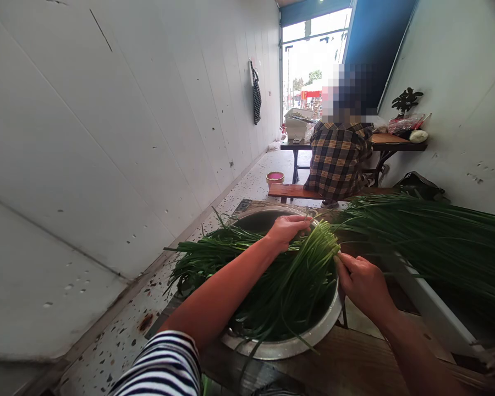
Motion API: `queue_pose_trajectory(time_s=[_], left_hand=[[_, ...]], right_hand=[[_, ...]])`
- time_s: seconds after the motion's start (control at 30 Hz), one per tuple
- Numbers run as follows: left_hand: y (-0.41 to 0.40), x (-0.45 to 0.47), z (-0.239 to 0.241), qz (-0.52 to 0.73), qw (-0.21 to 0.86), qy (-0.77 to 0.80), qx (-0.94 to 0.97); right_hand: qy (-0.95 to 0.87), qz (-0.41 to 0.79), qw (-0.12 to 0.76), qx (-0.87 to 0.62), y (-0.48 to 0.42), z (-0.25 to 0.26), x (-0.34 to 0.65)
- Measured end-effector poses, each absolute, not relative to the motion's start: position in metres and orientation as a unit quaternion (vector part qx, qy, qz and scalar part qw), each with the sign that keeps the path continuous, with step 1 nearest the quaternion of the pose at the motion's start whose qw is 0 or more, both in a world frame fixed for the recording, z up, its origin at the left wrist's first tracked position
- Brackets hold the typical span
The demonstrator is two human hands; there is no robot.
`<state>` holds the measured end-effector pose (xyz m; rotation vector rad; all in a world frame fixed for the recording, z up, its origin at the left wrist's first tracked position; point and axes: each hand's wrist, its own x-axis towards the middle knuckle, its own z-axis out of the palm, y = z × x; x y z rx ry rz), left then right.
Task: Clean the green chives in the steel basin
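A large metal basin (pixel 313 336) sits on a wooden table and holds a heap of long green chives (pixel 289 286). My left hand (pixel 287 228) rests on top of the bundle near its cut ends, fingers curled over the stalks. My right hand (pixel 365 283) is closed at the right side of the bundle, pinching the pale stalk ends. The leaves trail out over the basin's left rim.
A second big pile of chives (pixel 433 242) lies on the table to the right. Ahead, a person in a plaid shirt (pixel 338 159) sits on a wooden bench (pixel 291 191) at another table (pixel 396 144). A white wall (pixel 107 137) runs along the left; a small pink-topped bowl (pixel 274 178) stands on the floor.
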<state>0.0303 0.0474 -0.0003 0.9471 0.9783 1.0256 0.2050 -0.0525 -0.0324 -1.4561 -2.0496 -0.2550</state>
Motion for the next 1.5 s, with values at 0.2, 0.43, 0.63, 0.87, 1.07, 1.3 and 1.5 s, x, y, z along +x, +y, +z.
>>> queue_pose_trajectory(time_s=[0.2, 0.43, 0.63, 0.87, 1.07, 1.3, 1.5], left_hand=[[0.044, 0.032, 0.000, 0.458, 0.640, 0.441, 0.431], [0.042, 0.033, 0.001, 0.467, 0.610, 0.446, 0.460], [0.037, 0.037, 0.001, 0.459, 0.601, 0.447, 0.478], [0.041, 0.024, 0.007, 0.433, 0.547, 0.444, 0.562], [0.057, 0.017, -0.008, 0.440, 0.473, 0.470, 0.602], [0.055, 0.027, -0.015, 0.472, 0.497, 0.429, 0.588], [0.050, 0.027, -0.006, 0.437, 0.499, 0.408, 0.627]], right_hand=[[-0.766, -0.094, 0.299, -0.562, -0.053, -0.033, 0.205], [-0.766, -0.098, 0.297, -0.562, -0.053, -0.034, 0.205], [-0.760, -0.114, 0.302, -0.564, -0.052, -0.033, 0.204], [-0.764, -0.099, 0.316, -0.554, -0.051, -0.032, 0.203], [-0.767, -0.090, 0.337, -0.538, -0.051, -0.031, 0.203], [-0.770, -0.078, 0.332, -0.539, -0.051, -0.030, 0.204], [-0.774, -0.076, 0.331, -0.534, -0.052, -0.029, 0.204]])
